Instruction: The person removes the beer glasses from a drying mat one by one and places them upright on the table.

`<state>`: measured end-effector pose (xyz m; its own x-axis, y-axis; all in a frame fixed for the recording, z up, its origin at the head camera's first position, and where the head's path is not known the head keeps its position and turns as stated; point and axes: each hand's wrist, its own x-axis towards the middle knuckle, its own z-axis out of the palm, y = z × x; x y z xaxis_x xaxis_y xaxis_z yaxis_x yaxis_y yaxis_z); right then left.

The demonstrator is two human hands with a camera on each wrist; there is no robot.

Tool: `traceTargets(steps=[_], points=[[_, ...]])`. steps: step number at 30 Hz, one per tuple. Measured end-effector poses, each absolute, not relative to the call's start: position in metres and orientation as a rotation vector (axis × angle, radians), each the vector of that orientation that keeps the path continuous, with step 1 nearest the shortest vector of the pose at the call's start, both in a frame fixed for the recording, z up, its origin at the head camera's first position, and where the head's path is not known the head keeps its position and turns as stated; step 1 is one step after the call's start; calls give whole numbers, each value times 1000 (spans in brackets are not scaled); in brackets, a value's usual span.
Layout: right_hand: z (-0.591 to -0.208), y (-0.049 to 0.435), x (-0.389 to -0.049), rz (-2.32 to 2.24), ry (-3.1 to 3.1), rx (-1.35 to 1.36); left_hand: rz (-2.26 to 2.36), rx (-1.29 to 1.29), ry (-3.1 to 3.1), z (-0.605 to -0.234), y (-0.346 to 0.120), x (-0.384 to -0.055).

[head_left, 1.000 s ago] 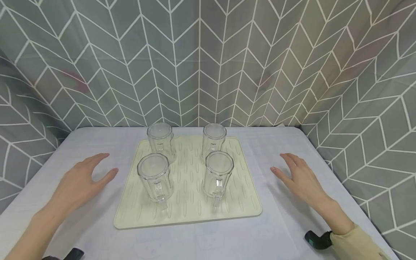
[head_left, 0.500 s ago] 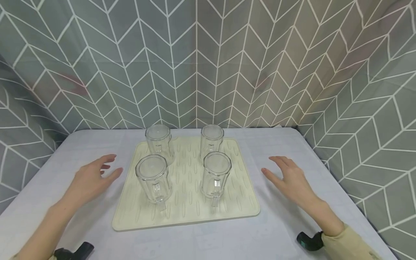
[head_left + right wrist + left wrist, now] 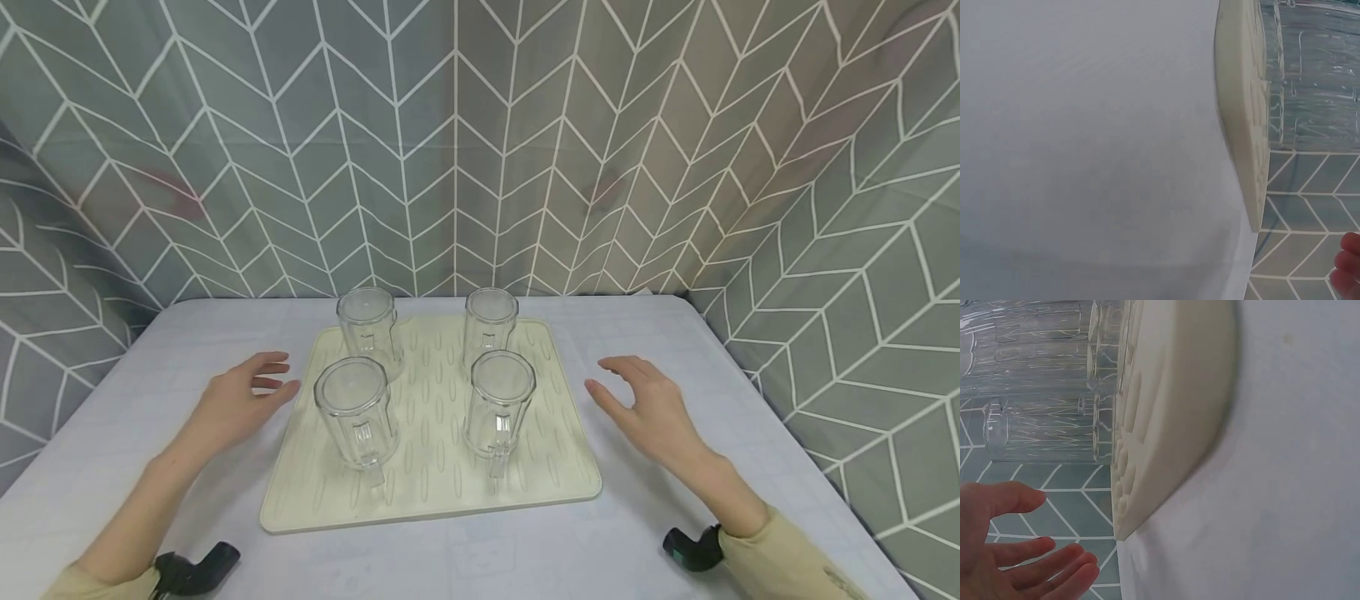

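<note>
Several clear glass mugs stand on a cream ridged mat (image 3: 427,492). The front left mug (image 3: 356,417) and front right mug (image 3: 501,408) have handles facing the person. Behind them are a back left mug (image 3: 369,321) and a back right mug (image 3: 491,321). Beside the mat's left edge hovers the left hand (image 3: 240,402), fingers loosely bent and holding nothing, thumb tip nearest the front left mug. Right of the mat, the right hand (image 3: 651,408) is also held in the air with relaxed fingers. Only some of its fingertips (image 3: 1349,265) show in the right wrist view.
A white cloth (image 3: 480,554) covers the table under the mat. Grey curtains (image 3: 480,167) with a white chevron pattern hang behind and on both sides. Black wrist devices (image 3: 197,571) sit on both forearms near beige sleeves.
Both hands have moved inward, the left one rightward to the mat's edge and the right one leftward closer to the mat. The mugs and mat stay in place.
</note>
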<state>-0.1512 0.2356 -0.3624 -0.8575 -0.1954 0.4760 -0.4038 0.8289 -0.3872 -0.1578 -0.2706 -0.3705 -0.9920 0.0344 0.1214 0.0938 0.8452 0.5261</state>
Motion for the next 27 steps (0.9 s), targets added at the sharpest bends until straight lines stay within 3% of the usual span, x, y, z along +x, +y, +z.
traceTargets(steps=[27], points=[[-361,191,-150,897,-2217,711,-955,-82,-2986,-381,-265,-170]])
